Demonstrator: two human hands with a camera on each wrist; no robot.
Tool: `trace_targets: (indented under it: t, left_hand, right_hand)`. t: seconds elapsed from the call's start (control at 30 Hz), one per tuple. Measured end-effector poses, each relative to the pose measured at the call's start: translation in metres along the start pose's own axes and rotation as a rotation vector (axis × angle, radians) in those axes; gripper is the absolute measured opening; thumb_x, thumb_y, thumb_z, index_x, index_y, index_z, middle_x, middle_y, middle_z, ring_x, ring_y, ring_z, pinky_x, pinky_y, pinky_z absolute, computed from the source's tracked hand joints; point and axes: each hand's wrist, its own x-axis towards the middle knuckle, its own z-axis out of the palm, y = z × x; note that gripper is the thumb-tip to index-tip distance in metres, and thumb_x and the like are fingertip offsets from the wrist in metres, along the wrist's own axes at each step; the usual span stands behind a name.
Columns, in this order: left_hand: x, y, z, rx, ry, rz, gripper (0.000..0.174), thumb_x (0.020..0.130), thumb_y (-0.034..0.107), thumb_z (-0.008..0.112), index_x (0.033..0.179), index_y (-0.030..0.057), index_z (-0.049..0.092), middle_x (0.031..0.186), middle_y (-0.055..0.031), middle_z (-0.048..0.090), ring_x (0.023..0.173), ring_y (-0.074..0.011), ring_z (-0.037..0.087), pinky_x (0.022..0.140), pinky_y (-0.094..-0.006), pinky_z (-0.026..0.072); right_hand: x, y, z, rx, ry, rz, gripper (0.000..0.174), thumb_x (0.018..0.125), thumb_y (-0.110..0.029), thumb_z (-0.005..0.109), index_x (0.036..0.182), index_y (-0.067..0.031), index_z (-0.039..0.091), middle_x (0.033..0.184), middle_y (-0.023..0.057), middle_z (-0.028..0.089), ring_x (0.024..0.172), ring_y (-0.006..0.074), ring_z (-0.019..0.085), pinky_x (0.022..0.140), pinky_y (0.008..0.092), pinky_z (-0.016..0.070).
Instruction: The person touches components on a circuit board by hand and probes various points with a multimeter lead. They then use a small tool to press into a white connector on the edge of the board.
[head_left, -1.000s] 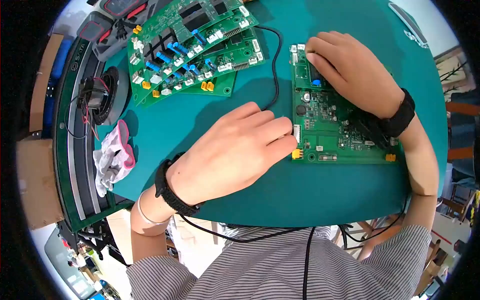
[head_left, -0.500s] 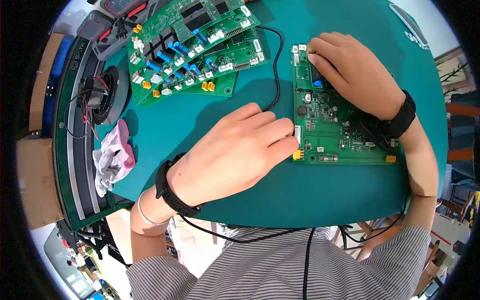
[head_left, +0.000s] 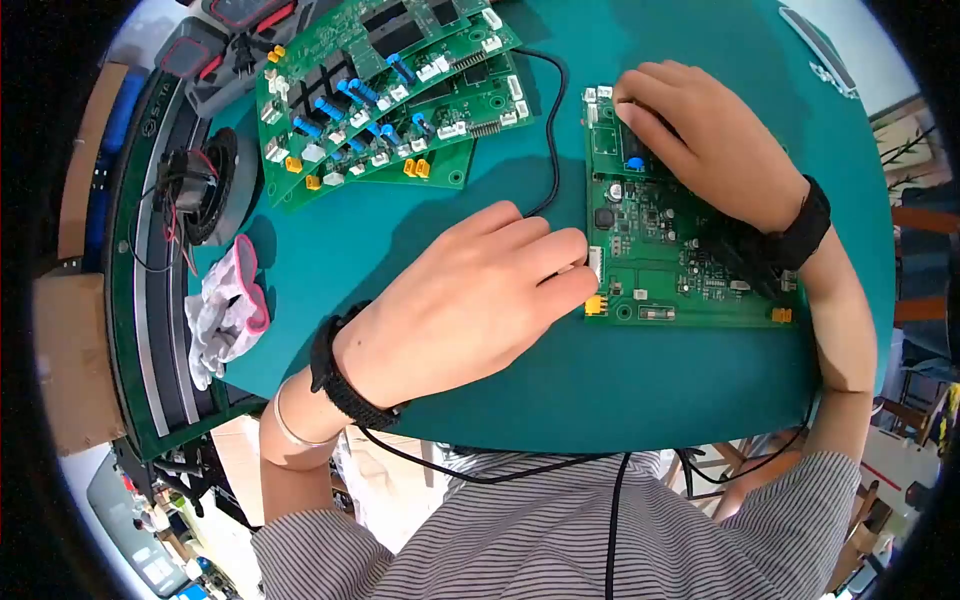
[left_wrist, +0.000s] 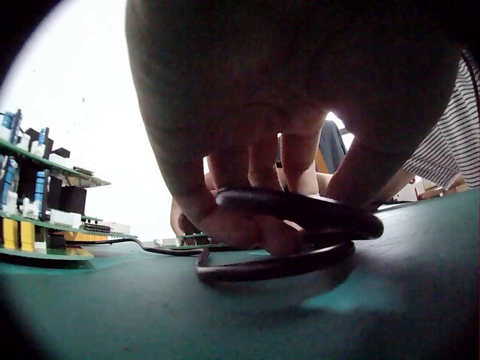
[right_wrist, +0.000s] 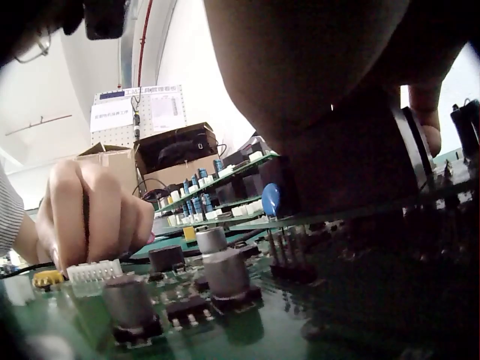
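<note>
A green circuit board lies on the right part of the table, a smaller raised board mounted on its far part. My left hand grips a black cable with curled fingers; its loops show under the palm in the left wrist view. Those fingertips are right at the white connector on the board's left edge, beside a yellow plug. My right hand holds the board's far part, its fingers around a dark block by a blue disc component. The palm hides much of that area.
Stacked green circuit boards stand at the far left, the black cable passing beside them. A round black part with wires and a white-and-pink glove lie along the left side. A grey strip is at the far right.
</note>
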Motion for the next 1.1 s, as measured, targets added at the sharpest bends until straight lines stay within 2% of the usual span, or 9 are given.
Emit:
trace_targets:
  t: [0.4, 0.67, 0.77, 0.87, 0.97, 1.1]
  left_hand:
    - [-0.0002, -0.0004, 0.0003, 0.017, 0.022, 0.006, 0.018, 0.082, 0.004, 0.071, 0.098, 0.0068, 0.063, 0.096, -0.0047, 0.061, 0.083, -0.0247, 0.060, 0.076, -0.0367, 0.0467]
    - [0.0002, -0.0068, -0.0070, 0.063, 0.170, -0.079, 0.014, 0.082, 0.007, 0.076, 0.089, 0.0066, 0.065, 0.083, -0.0072, 0.057, 0.074, -0.0285, 0.058, 0.065, -0.0396, 0.0461]
    - [-0.0007, -0.0082, -0.0034, -0.075, 0.119, 0.003, 0.014, 0.082, 0.006, 0.076, 0.090, 0.0055, 0.065, 0.081, -0.0083, 0.056, 0.072, -0.0292, 0.058, 0.062, -0.0407, 0.0466]
    - [-0.0008, -0.0045, -0.0034, -0.096, 0.071, -0.011, 0.013, 0.083, 0.005, 0.076, 0.090, 0.0045, 0.065, 0.080, -0.0089, 0.056, 0.070, -0.0298, 0.059, 0.058, -0.0412, 0.0471]
    - [-0.0015, -0.0068, -0.0021, -0.140, 0.144, -0.028, 0.013, 0.083, 0.004, 0.076, 0.092, 0.0038, 0.066, 0.080, -0.0087, 0.057, 0.068, -0.0290, 0.060, 0.056, -0.0403, 0.0469]
    - [-0.0018, -0.0051, -0.0035, -0.118, 0.142, -0.051, 0.013, 0.083, 0.004, 0.076, 0.092, 0.0040, 0.067, 0.080, -0.0085, 0.057, 0.067, -0.0289, 0.060, 0.055, -0.0404, 0.0466]
  right_hand:
    - [-0.0018, -0.0041, -0.0012, -0.051, 0.009, 0.045, 0.026, 0.102, -0.025, 0.056, 0.096, -0.0006, 0.063, 0.088, 0.0172, 0.062, 0.089, 0.0388, 0.062, 0.080, 0.0488, 0.0498]
    - [-0.0005, -0.0038, 0.0000, -0.023, 0.006, 0.057, 0.026, 0.102, -0.025, 0.057, 0.096, -0.0011, 0.063, 0.087, 0.0172, 0.062, 0.088, 0.0386, 0.061, 0.079, 0.0487, 0.0496]
    - [-0.0004, -0.0036, 0.0004, -0.016, 0.013, 0.042, 0.025, 0.102, -0.024, 0.057, 0.095, -0.0010, 0.063, 0.087, 0.0174, 0.061, 0.088, 0.0387, 0.061, 0.080, 0.0485, 0.0496]
    - [-0.0008, -0.0037, 0.0010, -0.012, 0.027, 0.042, 0.025, 0.102, -0.024, 0.056, 0.093, -0.0008, 0.062, 0.086, 0.0174, 0.061, 0.087, 0.0387, 0.061, 0.080, 0.0484, 0.0496]
    - [-0.0007, -0.0042, 0.0007, -0.023, 0.030, 0.034, 0.025, 0.102, -0.024, 0.057, 0.092, -0.0009, 0.062, 0.086, 0.0172, 0.061, 0.087, 0.0386, 0.061, 0.080, 0.0484, 0.0496]
    - [-0.0010, -0.0041, 0.0003, -0.035, 0.026, 0.025, 0.025, 0.102, -0.024, 0.056, 0.093, -0.0011, 0.062, 0.086, 0.0167, 0.061, 0.087, 0.0382, 0.061, 0.080, 0.0484, 0.0497]
